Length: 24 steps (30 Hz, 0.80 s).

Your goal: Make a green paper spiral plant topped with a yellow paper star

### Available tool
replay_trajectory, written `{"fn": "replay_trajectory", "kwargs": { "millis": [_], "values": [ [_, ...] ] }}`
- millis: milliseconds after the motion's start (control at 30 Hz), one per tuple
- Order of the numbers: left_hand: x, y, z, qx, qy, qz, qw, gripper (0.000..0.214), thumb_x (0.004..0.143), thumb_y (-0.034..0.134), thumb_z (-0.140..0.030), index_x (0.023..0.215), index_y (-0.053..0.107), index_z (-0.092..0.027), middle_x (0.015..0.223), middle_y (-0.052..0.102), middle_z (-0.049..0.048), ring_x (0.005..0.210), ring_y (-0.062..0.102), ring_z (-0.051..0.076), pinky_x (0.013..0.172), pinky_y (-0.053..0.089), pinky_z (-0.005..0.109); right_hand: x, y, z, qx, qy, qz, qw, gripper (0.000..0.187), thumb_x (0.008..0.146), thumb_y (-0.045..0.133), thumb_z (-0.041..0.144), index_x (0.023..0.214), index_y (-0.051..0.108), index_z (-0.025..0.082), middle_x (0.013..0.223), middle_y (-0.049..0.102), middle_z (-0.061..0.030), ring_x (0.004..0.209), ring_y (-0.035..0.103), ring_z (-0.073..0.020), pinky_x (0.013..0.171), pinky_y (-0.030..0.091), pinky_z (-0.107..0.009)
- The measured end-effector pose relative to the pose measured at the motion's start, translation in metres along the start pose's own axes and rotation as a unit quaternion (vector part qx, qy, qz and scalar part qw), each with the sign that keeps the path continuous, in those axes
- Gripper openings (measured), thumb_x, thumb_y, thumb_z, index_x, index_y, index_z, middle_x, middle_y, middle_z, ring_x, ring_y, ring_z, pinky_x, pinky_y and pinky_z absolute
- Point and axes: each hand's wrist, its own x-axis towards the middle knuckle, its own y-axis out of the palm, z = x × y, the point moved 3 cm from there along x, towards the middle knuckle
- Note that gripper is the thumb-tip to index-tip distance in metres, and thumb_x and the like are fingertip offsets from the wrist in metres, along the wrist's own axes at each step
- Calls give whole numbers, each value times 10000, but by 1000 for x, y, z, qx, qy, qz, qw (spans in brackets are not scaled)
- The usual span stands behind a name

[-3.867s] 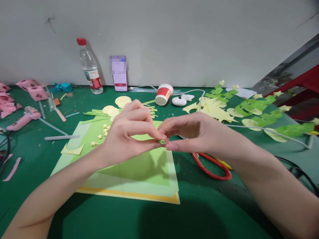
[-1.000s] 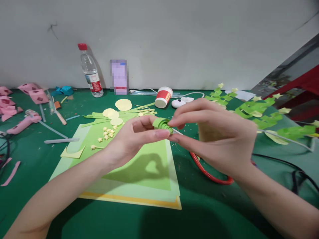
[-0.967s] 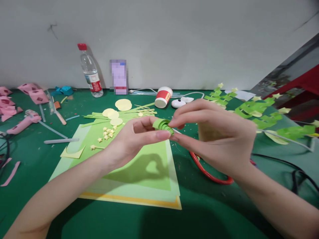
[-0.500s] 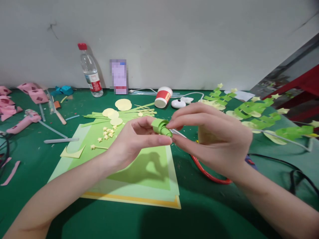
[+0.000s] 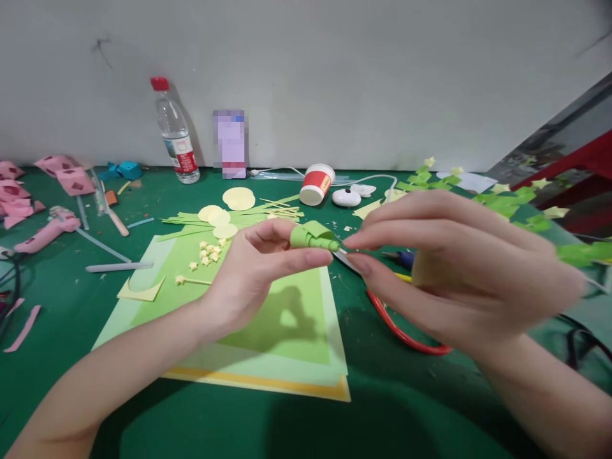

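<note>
Since the earlier frame, the right hand (image 5: pixel 454 268) has shifted rightward and nearer the camera, and the roll (image 5: pixel 310 237) has lengthened into a cone.

Visibility: the right hand is motion-blurred. Its thumb and forefinger stand narrow at the roll's tip, but contact cannot be determined. It covers part of the scissors (image 5: pixel 406 328) just right of the sheets (image 5: pixel 287 331). Both forearms are cut off by the lower frame edge.

Clearance: both hands are raised above the sheets' right edge, well apart from the cup (image 5: pixel 315 183) and bottle (image 5: pixel 176 134) beyond the sheets.

Orientation: the left hand (image 5: pixel 258 261) pinches the roll's wide end between thumb and forefinger. The long axis runs roughly level, left to right, with the narrow end toward the right hand.
</note>
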Motion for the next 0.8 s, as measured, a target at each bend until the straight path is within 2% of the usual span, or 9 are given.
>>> {"fn": "replay_trajectory", "kwargs": {
  "millis": [133,333,433,600,800],
  "values": [
    [0,-1,-2,40,24,-3,999,290,500,840,-263,578,572,-185,604,548,-54,603,523,81,613,453,250,5,-5,5,-4,5,-10,1000,154,710,623,112,649,617,253,652,639,-2,571,572,-130,499,444,-283],
    [-1,1,-1,57,40,17,997,308,546,817,-239,569,518,-170,607,476,-52,585,466,69,589,418,237,13,-7,8,-23,21,-6,1000,147,677,629,121,646,590,260,611,627,-4,524,556,-130,451,424,-279],
    [-3,2,-1,60,53,23,997,315,555,809,-211,543,500,-157,592,419,-55,569,417,57,555,363,217,10,-6,8,-51,-8,0,999,125,722,605,137,675,582,251,634,627,-6,546,564,-124,473,430,-273],
    [-4,2,0,62,38,11,997,312,562,815,-227,566,511,-155,609,350,-59,563,355,41,558,323,199,1,-3,6,-131,-51,18,990,90,810,535,150,752,558,214,713,630,-17,634,586,-121,556,450,-270],
    [-3,1,1,68,30,11,997,297,570,815,-237,578,529,-158,604,344,-59,569,356,41,564,319,195,4,-3,5,-130,-102,2,986,123,753,590,107,709,523,202,642,600,-8,557,549,-103,501,446,-236]
  ]
}}
